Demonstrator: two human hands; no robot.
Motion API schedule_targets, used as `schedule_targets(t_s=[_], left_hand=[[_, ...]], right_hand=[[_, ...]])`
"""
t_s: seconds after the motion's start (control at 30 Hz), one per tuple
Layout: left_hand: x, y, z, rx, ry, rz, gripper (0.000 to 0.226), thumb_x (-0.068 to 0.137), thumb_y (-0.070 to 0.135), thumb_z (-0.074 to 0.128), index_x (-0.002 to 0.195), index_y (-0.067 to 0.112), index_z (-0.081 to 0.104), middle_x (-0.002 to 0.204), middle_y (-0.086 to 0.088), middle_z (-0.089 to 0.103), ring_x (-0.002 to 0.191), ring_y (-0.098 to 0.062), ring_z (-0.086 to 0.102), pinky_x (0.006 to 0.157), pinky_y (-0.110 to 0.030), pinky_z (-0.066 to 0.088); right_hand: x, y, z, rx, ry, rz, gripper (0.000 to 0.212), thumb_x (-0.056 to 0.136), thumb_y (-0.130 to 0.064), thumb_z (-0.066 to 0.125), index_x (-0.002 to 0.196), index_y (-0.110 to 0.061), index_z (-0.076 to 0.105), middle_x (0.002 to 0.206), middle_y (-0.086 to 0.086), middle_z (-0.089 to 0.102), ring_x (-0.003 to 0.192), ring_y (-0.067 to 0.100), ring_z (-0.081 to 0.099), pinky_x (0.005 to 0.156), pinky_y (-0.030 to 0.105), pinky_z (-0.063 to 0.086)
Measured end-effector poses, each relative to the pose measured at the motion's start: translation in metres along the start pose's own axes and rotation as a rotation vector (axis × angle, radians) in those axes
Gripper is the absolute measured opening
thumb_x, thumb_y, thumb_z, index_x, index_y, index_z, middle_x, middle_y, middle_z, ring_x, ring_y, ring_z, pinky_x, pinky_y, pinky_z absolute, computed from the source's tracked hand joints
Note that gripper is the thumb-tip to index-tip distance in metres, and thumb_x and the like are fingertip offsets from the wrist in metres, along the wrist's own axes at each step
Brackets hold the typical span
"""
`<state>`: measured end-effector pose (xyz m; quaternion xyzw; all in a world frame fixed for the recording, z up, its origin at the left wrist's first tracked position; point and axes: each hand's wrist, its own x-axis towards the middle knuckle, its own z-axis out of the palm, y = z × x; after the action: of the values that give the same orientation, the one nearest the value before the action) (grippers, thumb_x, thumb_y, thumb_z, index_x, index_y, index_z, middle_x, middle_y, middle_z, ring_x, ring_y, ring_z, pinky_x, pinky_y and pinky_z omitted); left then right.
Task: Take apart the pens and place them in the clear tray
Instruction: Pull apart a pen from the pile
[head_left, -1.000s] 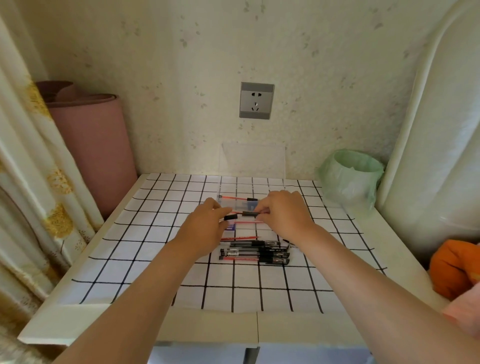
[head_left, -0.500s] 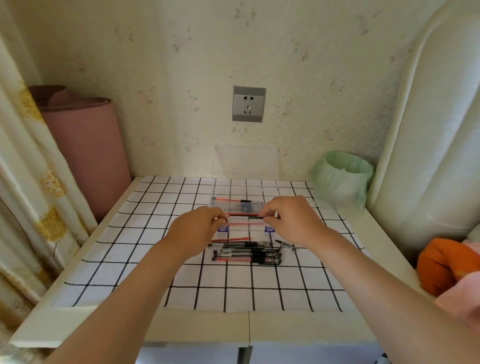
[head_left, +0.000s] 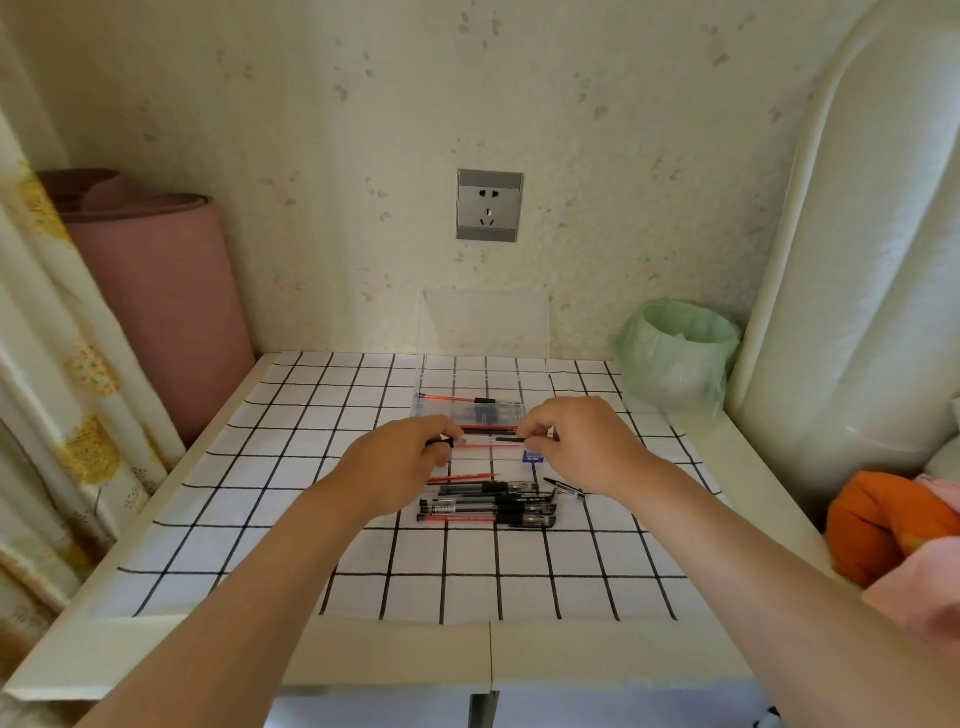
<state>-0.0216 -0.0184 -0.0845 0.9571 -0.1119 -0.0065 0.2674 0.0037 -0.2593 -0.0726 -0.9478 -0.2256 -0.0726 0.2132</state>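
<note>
My left hand (head_left: 400, 462) and my right hand (head_left: 582, 447) each pinch one end of a clear pen with a red refill (head_left: 488, 440), held level just above the table. Right behind it lies the clear tray (head_left: 511, 411) with a red refill and dark pen parts inside. Its open lid (head_left: 483, 322) leans against the wall. Several whole pens (head_left: 488, 506) lie in a bundle in front of my hands. A loose red refill (head_left: 462, 477) lies just behind the bundle, and a black cap (head_left: 563, 488) lies to its right.
The checked cloth (head_left: 395, 566) covers the white table. A green-bagged bin (head_left: 675, 353) stands at the back right, a pink roll (head_left: 156, 291) at the back left. Orange and pink fabric (head_left: 883, 519) lies at the right edge. A small blue item (head_left: 532, 456) peeks out under my right hand.
Both hands stay on the pen in front of the tray. They sit slightly farther apart than a second ago, and the camera has tilted a little.
</note>
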Motion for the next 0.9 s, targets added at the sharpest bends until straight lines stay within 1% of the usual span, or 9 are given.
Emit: schedule_targets(t_s=[0.07,0.23,0.3,0.43,0.5,0.57,0.7,0.83,0.9], left_hand=[[0.0003,-0.0001,0.0006,-0.016,-0.004,0.002,0.025,0.103,0.024,0.038,0.114,0.038,0.057,0.09,0.014,0.064,0.071,-0.007,0.055,0.066,-0.023,0.046],[0.0016,-0.0023,0.0036,-0.122,-0.04,0.002,0.029,0.105,0.019,0.031,0.109,0.03,0.057,0.089,0.008,0.064,0.058,-0.003,0.047,0.056,-0.017,0.037],[0.0016,-0.0032,0.0034,-0.155,-0.031,-0.003,0.03,0.105,0.017,0.03,0.108,0.029,0.058,0.087,0.008,0.063,0.056,-0.003,0.046,0.055,-0.017,0.036],[0.0,-0.003,0.0007,-0.119,-0.047,-0.004,0.028,0.104,0.018,0.035,0.111,0.03,0.059,0.092,0.011,0.064,0.069,-0.004,0.053,0.065,-0.018,0.041],[-0.001,-0.0038,0.0002,-0.096,-0.061,-0.008,0.028,0.103,0.019,0.037,0.112,0.033,0.06,0.096,0.012,0.064,0.077,-0.004,0.056,0.071,-0.019,0.044],[-0.0021,-0.0045,-0.0002,-0.072,-0.068,-0.007,0.031,0.102,0.019,0.039,0.114,0.038,0.059,0.097,0.014,0.065,0.079,-0.006,0.059,0.074,-0.021,0.048],[-0.0018,-0.0057,-0.0015,-0.1,-0.058,0.014,0.032,0.102,0.017,0.042,0.114,0.039,0.061,0.097,0.014,0.065,0.078,-0.002,0.057,0.07,-0.014,0.042],[-0.0005,-0.0047,-0.002,-0.154,-0.029,0.021,0.028,0.1,0.018,0.048,0.113,0.038,0.064,0.107,0.016,0.064,0.095,0.0,0.057,0.078,-0.01,0.041],[-0.0008,-0.0036,-0.0018,-0.2,-0.02,0.012,0.029,0.099,0.017,0.05,0.114,0.036,0.066,0.107,0.017,0.065,0.097,-0.001,0.058,0.083,-0.012,0.043]], right_hand=[[0.0007,0.0004,0.0009,-0.006,0.002,0.006,0.016,0.092,-0.023,0.065,0.104,-0.026,0.074,0.098,-0.011,0.071,0.065,-0.007,0.049,0.062,0.003,0.028],[0.0022,-0.0003,0.003,-0.007,-0.005,0.007,0.016,0.092,-0.022,0.065,0.105,-0.025,0.074,0.099,-0.008,0.071,0.076,0.001,0.054,0.065,0.003,0.03],[0.0024,-0.001,0.0032,-0.009,-0.009,0.004,0.016,0.092,-0.022,0.065,0.105,-0.025,0.073,0.1,-0.009,0.071,0.076,0.002,0.055,0.066,0.003,0.03],[0.0032,-0.002,0.0016,-0.021,-0.008,-0.019,0.015,0.09,-0.02,0.067,0.102,-0.025,0.074,0.098,-0.01,0.07,0.074,-0.001,0.053,0.066,0.002,0.029],[0.0039,-0.002,0.0009,-0.036,-0.007,-0.038,0.013,0.089,-0.021,0.069,0.099,-0.026,0.075,0.096,-0.01,0.069,0.073,-0.001,0.052,0.066,0.002,0.028],[0.004,-0.0021,0.0006,-0.036,-0.019,-0.047,0.012,0.087,-0.021,0.07,0.097,-0.027,0.074,0.094,-0.011,0.068,0.069,-0.005,0.051,0.064,0.002,0.028],[0.0026,-0.0012,0.0007,0.009,-0.046,-0.024,0.013,0.089,-0.02,0.068,0.1,-0.025,0.074,0.088,-0.018,0.061,0.068,-0.012,0.049,0.061,0.005,0.034],[0.0028,0.0004,-0.0006,0.044,-0.05,-0.001,0.014,0.091,-0.021,0.066,0.101,-0.027,0.073,0.088,-0.019,0.06,0.07,-0.01,0.05,0.062,0.007,0.032],[0.0033,0.0013,-0.0008,0.032,-0.054,0.0,0.014,0.091,-0.021,0.065,0.102,-0.027,0.073,0.087,-0.019,0.059,0.069,-0.01,0.05,0.061,0.007,0.031]])
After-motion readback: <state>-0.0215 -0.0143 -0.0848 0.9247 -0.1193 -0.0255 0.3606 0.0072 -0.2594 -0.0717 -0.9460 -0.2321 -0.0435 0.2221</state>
